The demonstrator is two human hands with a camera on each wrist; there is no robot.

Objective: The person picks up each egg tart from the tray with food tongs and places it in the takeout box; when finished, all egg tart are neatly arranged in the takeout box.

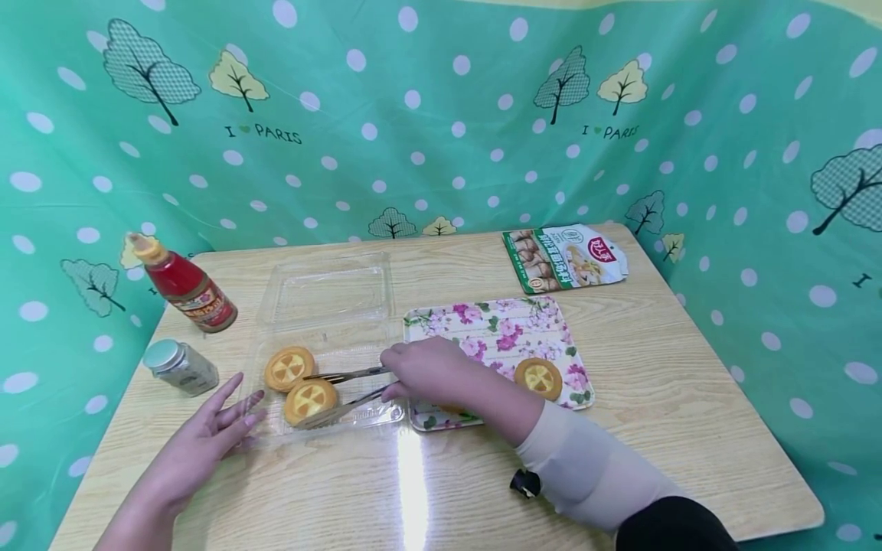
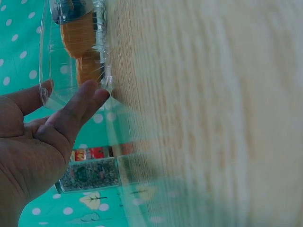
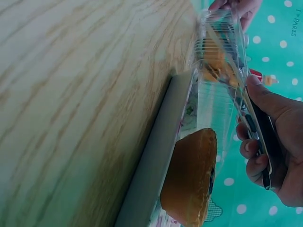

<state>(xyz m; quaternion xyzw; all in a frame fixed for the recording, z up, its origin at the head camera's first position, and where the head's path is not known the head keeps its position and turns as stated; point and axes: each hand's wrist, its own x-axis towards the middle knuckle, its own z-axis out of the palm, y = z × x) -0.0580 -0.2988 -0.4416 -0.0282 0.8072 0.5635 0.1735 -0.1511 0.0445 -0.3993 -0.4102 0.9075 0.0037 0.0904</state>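
Observation:
My right hand [image 1: 430,371] grips metal tongs [image 1: 354,375], whose spread arms reach into a clear plastic container [image 1: 331,306] with its lid folded back. The tong ends lie on either side of the nearer egg tart [image 1: 310,402]. Against it sits a second egg tart [image 1: 287,369]. At the container's left end, my left hand [image 1: 207,432] touches the rim with loosely extended fingers; the left wrist view has the fingertips [image 2: 87,90] on the clear wall. A flowered tray [image 1: 427,325] bears another egg tart [image 1: 539,378] and one mostly hidden under my right forearm.
On the left, a red sauce bottle [image 1: 196,295] stands behind a small seasoning jar [image 1: 182,367] with a pale green cap. A food packet [image 1: 565,259] lies at the back right of the wooden table [image 1: 675,398]. Green dotted cloth [image 1: 441,115] hangs around it.

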